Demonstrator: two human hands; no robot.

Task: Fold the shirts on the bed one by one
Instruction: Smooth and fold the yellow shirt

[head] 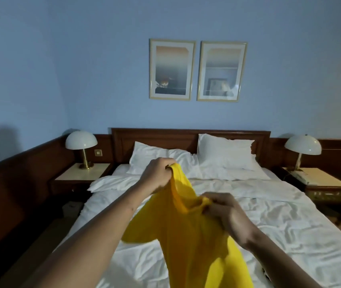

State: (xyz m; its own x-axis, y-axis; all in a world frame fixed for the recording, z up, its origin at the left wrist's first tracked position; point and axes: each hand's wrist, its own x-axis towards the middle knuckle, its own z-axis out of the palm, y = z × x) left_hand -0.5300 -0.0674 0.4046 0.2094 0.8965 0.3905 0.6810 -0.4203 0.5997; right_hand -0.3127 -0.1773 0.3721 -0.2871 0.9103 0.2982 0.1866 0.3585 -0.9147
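Yellow shirt held up over the bed, hanging toward 6 o'clock. Left hand grips a bunched shoulder at 12 o'clock of the shirt; right hand pinches the neckline at 3 o'clock. Two pillows lie against the headboard.

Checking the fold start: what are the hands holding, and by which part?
The bright yellow fabric shirt: left hand grips its raised top edge, right hand pinches beside the neckline.
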